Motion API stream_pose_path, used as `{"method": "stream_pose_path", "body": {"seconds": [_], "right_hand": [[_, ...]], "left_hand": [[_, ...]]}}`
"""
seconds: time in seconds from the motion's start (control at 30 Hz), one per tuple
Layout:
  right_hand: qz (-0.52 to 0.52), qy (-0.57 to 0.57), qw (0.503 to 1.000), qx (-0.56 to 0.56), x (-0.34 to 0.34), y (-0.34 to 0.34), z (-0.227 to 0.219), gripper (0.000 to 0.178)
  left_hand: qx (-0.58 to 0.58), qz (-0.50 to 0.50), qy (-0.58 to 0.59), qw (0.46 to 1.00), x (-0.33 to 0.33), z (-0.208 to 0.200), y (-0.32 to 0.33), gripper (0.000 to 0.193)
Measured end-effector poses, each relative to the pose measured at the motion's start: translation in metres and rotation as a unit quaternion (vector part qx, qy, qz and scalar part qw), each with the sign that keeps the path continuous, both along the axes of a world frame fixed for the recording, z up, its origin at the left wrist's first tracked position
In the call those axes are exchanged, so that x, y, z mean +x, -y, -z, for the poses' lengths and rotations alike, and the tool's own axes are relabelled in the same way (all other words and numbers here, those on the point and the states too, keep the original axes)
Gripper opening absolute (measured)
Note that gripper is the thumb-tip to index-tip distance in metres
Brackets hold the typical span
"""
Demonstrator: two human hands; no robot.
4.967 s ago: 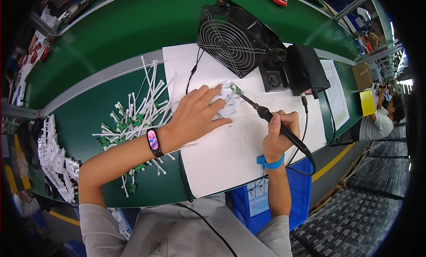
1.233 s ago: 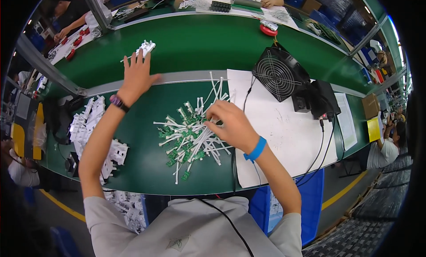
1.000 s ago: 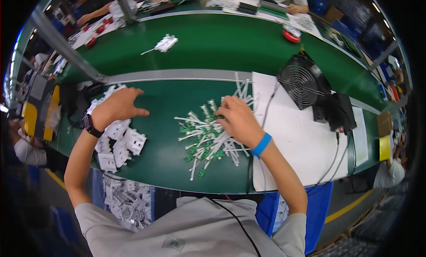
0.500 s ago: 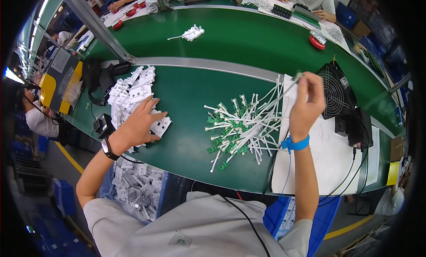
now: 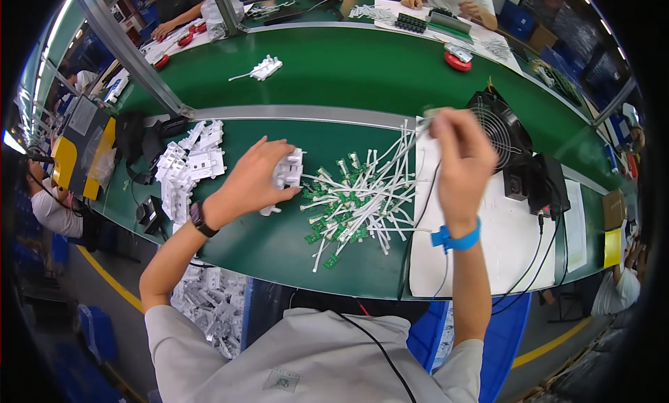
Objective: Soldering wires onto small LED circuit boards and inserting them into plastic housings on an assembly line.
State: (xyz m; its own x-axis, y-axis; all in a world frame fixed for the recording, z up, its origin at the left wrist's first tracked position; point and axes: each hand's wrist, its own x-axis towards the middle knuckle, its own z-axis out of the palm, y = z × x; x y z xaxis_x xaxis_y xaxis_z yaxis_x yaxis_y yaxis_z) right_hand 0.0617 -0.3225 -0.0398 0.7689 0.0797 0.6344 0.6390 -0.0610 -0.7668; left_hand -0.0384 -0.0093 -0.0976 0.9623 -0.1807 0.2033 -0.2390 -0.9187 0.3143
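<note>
My left hand (image 5: 252, 174), with a dark wristband, is closed round a white plastic housing (image 5: 291, 169) at the middle of the green bench, just left of the cable pile. My right hand (image 5: 463, 152), wearing a blue wrist strap, is raised over the white sheet and smeared by motion. Its fingers pinch a white cable with a small green board (image 5: 429, 115), whose details are blurred. Between the hands lies a tangled pile of white cables with green boards (image 5: 362, 204). Further left is a heap of white housings (image 5: 182, 169).
At the right stand a black fan (image 5: 493, 131) and a black box (image 5: 547, 180) with leads, beside a white sheet (image 5: 446, 264). Below the bench's front edge, a bin holds many white housings (image 5: 212, 305). One housing with a cable (image 5: 266, 68) lies on the green conveyor beyond. Co-workers sit opposite.
My left hand has moved right from the heap, bringing one white housing along. The right hand stays raised with the cable, slightly further left in view. The whole view has shifted a little.
</note>
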Motion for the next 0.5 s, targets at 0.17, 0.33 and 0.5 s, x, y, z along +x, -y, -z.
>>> {"method": "stream_pose_path", "body": {"seconds": [0.17, 0.33, 0.5], "right_hand": [[-0.148, -0.204, 0.967, -0.034, -0.014, -0.011, 0.048, 0.016], [-0.163, -0.244, 0.954, -0.057, -0.011, -0.021, 0.067, 0.018], [-0.173, -0.232, 0.955, -0.067, -0.002, -0.026, 0.076, 0.015]], "left_hand": [[-0.198, -0.057, -0.036, 0.978, 0.035, 0.011, 0.036, 0.07], [-0.095, -0.007, 0.121, 0.988, 0.038, 0.009, 0.073, 0.068], [-0.072, 0.014, 0.149, 0.986, 0.045, 0.003, 0.09, 0.066]]}}
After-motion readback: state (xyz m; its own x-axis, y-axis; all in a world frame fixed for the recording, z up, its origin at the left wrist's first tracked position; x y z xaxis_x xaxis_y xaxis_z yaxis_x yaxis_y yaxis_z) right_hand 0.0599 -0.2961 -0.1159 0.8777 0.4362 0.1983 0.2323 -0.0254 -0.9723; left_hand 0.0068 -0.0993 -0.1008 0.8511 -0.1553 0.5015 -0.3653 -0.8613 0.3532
